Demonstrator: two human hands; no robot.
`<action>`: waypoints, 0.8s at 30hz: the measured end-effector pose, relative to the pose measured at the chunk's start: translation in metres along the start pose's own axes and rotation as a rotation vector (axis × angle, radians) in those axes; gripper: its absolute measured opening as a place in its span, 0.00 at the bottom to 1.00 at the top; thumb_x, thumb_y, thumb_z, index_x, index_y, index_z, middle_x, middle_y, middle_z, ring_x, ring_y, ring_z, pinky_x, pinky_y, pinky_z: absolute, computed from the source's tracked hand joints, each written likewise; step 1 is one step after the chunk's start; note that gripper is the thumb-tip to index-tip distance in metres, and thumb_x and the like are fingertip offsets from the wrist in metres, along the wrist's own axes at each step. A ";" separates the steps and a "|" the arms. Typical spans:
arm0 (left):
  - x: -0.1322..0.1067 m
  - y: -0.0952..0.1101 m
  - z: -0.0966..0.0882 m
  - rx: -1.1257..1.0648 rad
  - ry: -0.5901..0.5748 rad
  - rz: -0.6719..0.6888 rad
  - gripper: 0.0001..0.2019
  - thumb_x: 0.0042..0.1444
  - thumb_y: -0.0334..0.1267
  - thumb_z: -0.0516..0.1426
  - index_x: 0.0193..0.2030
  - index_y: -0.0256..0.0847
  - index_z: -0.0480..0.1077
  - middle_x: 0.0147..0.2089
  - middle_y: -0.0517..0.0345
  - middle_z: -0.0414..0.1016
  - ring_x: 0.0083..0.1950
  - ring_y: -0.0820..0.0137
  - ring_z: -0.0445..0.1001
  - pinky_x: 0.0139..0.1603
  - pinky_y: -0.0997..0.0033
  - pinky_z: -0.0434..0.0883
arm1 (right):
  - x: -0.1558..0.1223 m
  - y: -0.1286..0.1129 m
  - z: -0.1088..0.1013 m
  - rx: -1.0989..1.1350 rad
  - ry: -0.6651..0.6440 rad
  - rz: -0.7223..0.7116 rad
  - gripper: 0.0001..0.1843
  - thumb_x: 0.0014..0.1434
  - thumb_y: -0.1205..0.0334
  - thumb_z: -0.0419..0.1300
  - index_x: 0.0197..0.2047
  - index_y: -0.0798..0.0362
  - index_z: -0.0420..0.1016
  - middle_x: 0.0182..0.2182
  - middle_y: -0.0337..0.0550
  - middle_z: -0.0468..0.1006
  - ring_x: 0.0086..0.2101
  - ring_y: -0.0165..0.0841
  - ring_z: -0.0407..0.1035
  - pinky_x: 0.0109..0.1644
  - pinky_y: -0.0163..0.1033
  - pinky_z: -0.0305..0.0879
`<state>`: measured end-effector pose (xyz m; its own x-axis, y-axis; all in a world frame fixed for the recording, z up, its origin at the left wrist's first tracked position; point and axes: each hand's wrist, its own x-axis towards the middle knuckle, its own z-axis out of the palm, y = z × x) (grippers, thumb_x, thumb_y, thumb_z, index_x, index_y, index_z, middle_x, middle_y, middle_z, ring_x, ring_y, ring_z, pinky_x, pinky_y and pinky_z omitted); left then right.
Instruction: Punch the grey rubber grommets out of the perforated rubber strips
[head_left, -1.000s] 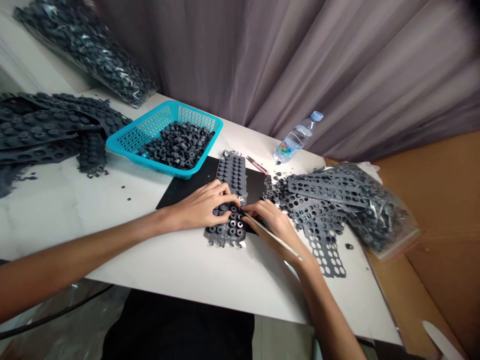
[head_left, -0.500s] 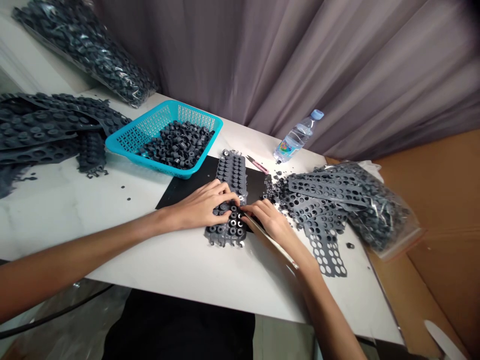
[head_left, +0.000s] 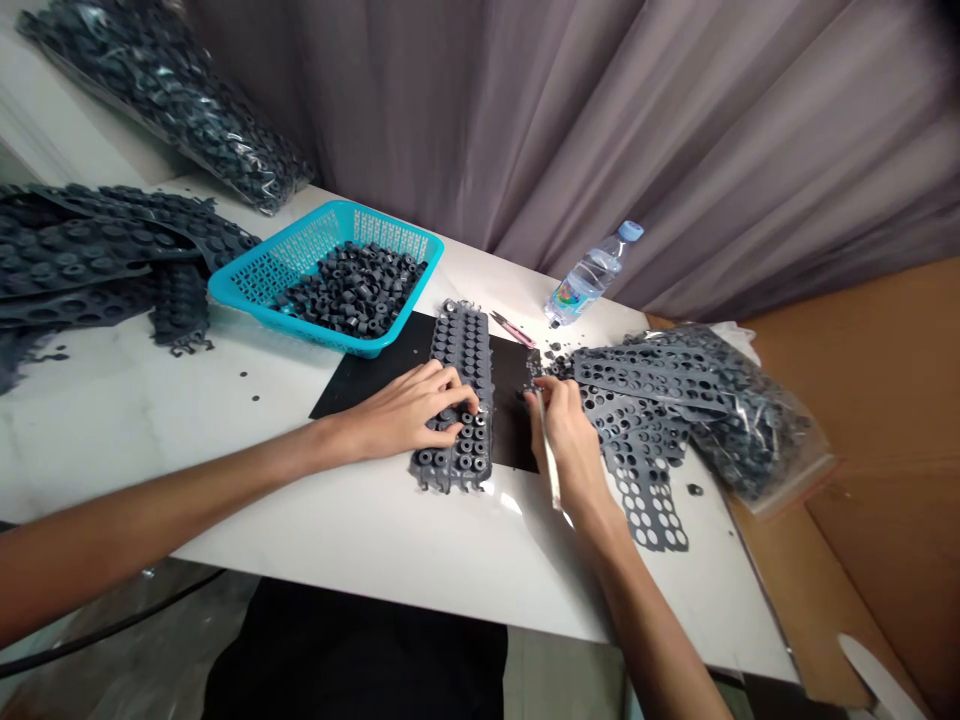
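A dark grey moulded rubber sheet (head_left: 460,345) with rows of round, ring-shaped studs lies lengthwise in front of me, partly over a black mat (head_left: 516,400). My left hand (head_left: 420,405) presses on its near half, fingers bent, thumb and forefinger gripping around the studs. Some studs under that hand are hidden. To the right of the sheet, apart from it, my right hand (head_left: 564,440) is closed around a slim pale stick-like tool (head_left: 550,462). The tool's working tip is too small to make out, near small dark scraps (head_left: 534,368).
A turquoise basket (head_left: 225,290) of loose rubber pieces stands at back left. Stacked rubber sheets (head_left: 82,250) and a filled plastic bag (head_left: 172,100) lie beyond it. Pink-handled snips (head_left: 513,330), a water bottle (head_left: 589,275), punched sheets (head_left: 652,385) and another bag (head_left: 765,440) are rightward.
My right hand has moved right, off the rubber sheet, and the pale tool has swung more upright. My left hand stays on the sheet.
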<state>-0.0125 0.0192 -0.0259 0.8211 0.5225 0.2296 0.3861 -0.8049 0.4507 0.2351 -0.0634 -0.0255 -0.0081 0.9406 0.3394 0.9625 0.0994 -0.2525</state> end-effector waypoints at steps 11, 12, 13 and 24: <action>-0.001 0.004 -0.001 -0.047 0.023 -0.061 0.15 0.63 0.42 0.57 0.55 0.43 0.65 0.50 0.54 0.71 0.51 0.60 0.69 0.56 0.57 0.68 | 0.006 0.003 -0.011 0.345 -0.140 -0.046 0.14 0.73 0.50 0.54 0.54 0.49 0.70 0.40 0.45 0.77 0.38 0.38 0.72 0.45 0.44 0.71; -0.001 0.004 0.000 -0.037 0.022 -0.058 0.14 0.63 0.42 0.57 0.54 0.43 0.65 0.50 0.54 0.71 0.51 0.60 0.69 0.57 0.56 0.68 | 0.006 -0.001 -0.011 0.387 -0.171 -0.074 0.13 0.72 0.50 0.56 0.51 0.49 0.72 0.40 0.45 0.77 0.38 0.37 0.72 0.45 0.43 0.71; -0.001 0.005 0.000 -0.026 0.021 -0.054 0.14 0.63 0.41 0.56 0.54 0.43 0.65 0.50 0.54 0.71 0.52 0.60 0.69 0.57 0.56 0.67 | 0.006 -0.004 -0.011 0.413 -0.191 -0.099 0.12 0.72 0.50 0.57 0.49 0.49 0.73 0.40 0.44 0.78 0.38 0.37 0.72 0.45 0.43 0.71; -0.002 0.005 0.002 0.019 -0.001 -0.036 0.18 0.65 0.42 0.55 0.60 0.45 0.66 0.53 0.52 0.71 0.55 0.57 0.68 0.60 0.53 0.67 | 0.005 -0.012 -0.020 0.401 -0.293 -0.245 0.08 0.72 0.53 0.59 0.48 0.47 0.74 0.44 0.45 0.79 0.44 0.37 0.74 0.50 0.42 0.70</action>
<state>-0.0113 0.0137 -0.0261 0.8071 0.5507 0.2130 0.4231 -0.7909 0.4421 0.2292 -0.0659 -0.0030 -0.3488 0.9198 0.1798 0.7447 0.3885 -0.5427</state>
